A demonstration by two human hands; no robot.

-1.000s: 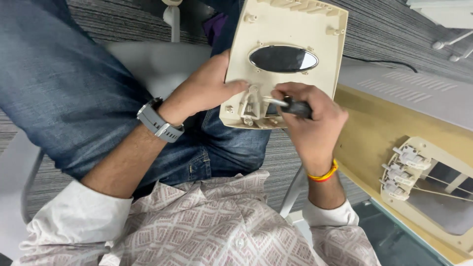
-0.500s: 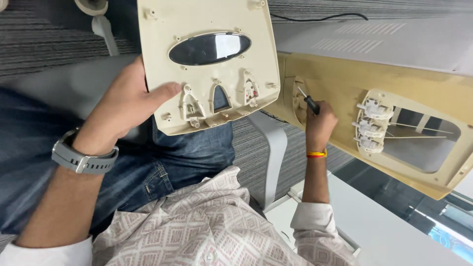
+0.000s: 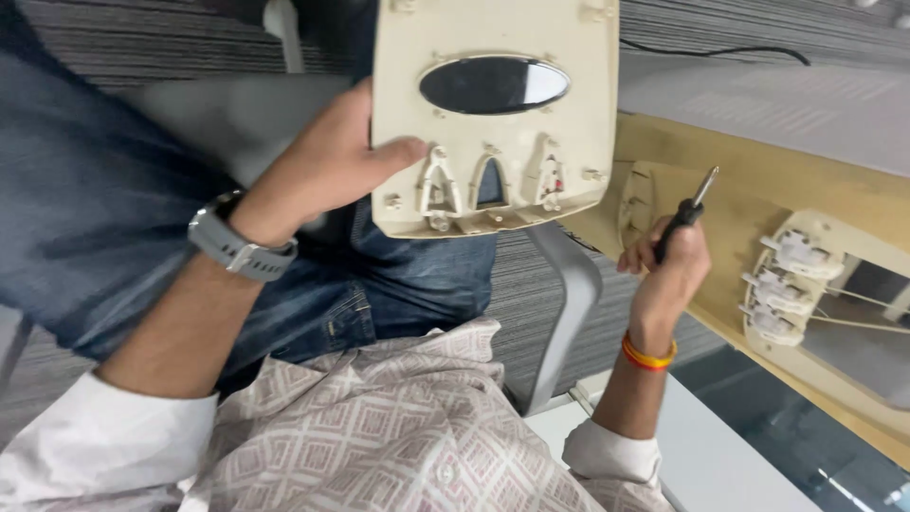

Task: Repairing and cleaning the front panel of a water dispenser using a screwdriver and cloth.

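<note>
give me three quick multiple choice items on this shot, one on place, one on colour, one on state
1. Where is the screwdriver? A in the right hand B on the floor C on the lap
2. What colour is the oval window in the cream panel? A red B dark C yellow
3. How is the panel held? A lying on the desk B hanging from a wire C gripped at its edge by the left hand

Answers: 1 A, the right hand closes round its black handle. 2 B, it looks glossy black. 3 C, the left hand holds its side, thumb on the face.

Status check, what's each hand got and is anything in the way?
Left hand holds the cream panel by its edge. Right hand grips a screwdriver, tip up, clear of the panel. Nothing between them.
</note>
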